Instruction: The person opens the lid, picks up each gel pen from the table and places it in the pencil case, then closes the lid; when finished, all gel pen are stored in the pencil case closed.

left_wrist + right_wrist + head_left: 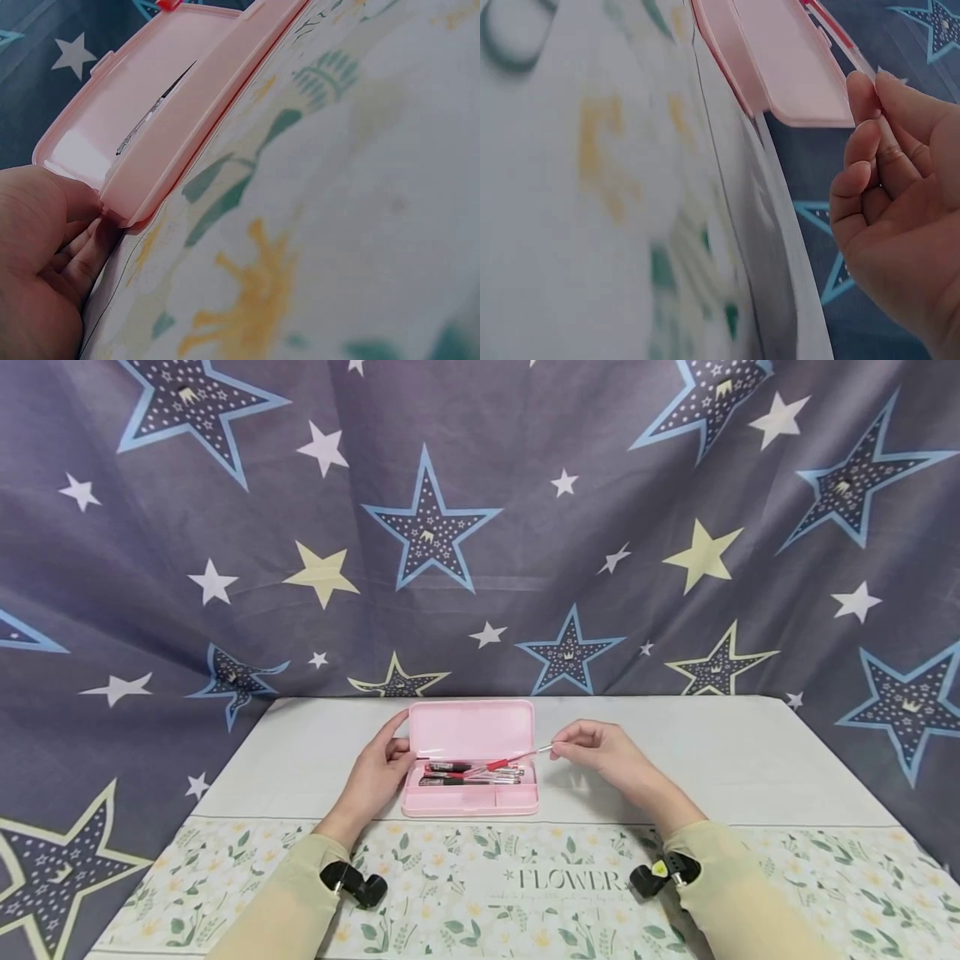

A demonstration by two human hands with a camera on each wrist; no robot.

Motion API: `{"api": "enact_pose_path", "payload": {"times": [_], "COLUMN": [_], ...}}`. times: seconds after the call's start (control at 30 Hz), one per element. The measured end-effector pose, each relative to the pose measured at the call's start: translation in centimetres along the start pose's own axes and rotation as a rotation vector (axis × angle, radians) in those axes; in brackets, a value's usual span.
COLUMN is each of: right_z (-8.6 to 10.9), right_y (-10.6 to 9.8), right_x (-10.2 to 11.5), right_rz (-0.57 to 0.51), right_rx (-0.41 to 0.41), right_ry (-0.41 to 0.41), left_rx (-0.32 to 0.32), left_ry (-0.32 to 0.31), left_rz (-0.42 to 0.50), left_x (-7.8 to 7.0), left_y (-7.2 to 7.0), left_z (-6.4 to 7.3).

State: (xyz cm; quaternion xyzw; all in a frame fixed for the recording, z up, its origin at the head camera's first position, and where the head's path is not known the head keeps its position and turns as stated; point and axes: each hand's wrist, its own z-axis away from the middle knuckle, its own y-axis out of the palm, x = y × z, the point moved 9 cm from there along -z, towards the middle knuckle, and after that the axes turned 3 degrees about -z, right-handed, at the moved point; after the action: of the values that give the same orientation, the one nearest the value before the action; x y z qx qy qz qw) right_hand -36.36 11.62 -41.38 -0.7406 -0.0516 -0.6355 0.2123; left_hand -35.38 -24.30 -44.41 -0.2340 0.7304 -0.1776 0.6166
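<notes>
A pink pencil case point(450, 804) lies with its lid point(474, 731) raised at the back. Inside its long compartment are several pens point(468, 782), black and red. My left hand point(372, 781) holds the case at its left end; in the left wrist view the thumb and fingers meet at the corner of the pink case point(161, 176). Between thumb and forefinger, my right hand point(611, 758) pinches the clear end of a red gel pen point(497, 765). That pen slants down leftward over the case, its red grip above the other pens. In the right wrist view, the pinching fingers point(865, 94) show closely.
The case stands on a white table point(712, 760). A flower-patterned cloth point(450, 893) with the word FLOWER covers the front. Behind the table hangs a dark curtain point(517, 543) printed with stars. The case's front tray has a small divider point(496, 796).
</notes>
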Motion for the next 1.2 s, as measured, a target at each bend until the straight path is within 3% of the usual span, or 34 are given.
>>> {"api": "enact_pose_path", "payload": {"times": [0.6, 0.9, 1.2], "right_z": [-2.0, -2.4, -2.5], "right_y": [4.8, 6.3, 6.6], "right_x": [0.4, 0.2, 0.1], "right_rz": [-0.067, -0.036, 0.050], "right_rx": [0.046, 0.078, 0.091], "right_ry": [-0.004, -0.006, -0.019], "left_rx": [0.002, -0.004, 0.000], "left_ry": [0.009, 0.025, 0.015], "left_rz": [-0.008, 0.000, -0.002], "left_x": [-0.2, -0.3, -0.1], "left_y": [0.1, -0.2, 0.0], "left_z": [0.1, 0.1, 0.0]}}
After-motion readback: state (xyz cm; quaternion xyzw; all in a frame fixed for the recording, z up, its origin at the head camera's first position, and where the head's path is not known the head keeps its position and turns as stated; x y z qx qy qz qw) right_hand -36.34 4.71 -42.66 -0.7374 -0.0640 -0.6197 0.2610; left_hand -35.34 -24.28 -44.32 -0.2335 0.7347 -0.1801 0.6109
